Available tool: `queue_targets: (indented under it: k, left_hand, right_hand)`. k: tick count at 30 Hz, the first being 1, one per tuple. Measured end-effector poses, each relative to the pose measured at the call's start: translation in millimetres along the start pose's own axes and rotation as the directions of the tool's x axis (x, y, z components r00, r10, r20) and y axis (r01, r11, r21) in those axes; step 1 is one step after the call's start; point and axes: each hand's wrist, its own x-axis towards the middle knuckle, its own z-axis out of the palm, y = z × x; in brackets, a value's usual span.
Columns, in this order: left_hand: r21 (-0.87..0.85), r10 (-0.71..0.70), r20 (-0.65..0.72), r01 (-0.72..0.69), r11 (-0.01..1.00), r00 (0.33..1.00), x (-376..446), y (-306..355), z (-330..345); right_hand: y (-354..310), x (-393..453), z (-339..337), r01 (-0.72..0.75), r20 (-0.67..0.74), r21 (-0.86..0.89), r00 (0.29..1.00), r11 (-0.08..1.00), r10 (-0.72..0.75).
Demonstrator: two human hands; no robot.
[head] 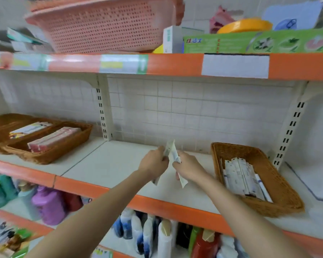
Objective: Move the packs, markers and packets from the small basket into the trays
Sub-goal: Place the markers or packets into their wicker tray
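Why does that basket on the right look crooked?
The small wicker basket sits turned at an angle, its near corner at the shelf edge. The wicker trays on the left also sit angled. Nothing looks spilled or broken.

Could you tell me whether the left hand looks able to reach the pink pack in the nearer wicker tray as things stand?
Probably yes: bare shelf lies between the left hand and the pink pack, which lies uncovered in its open tray. But that hand is holding white packets.

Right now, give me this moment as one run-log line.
hands: left and right both gripping white packets over shelf | small basket: packets remain | trays: packs inside
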Motion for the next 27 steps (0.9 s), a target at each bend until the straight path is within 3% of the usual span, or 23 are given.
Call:
queue_targets:
  k: [13, 23, 27]
  left_hand:
    - [-0.003, -0.216, -0.037, 0.216, 0.976, 0.976, -48, -220, -136]
    - [-0.066, -0.245, -0.145, 0.238, 0.969, 0.959, -34, -314, -188]
    - [-0.014, -0.262, -0.158, 0.263, 0.965, 0.952, -8, -345, -208]
  right_hand:
    - [-180, 45, 181, 0.136, 0.140, -0.044, 0.982, 0.990, -0.128]
    - [-262, 111, 238, 0.249, 0.135, 0.009, 0.959, 0.968, -0.248]
    - [-289, 155, 253, 0.295, 0.106, 0.045, 0.949, 0.954, -0.298]
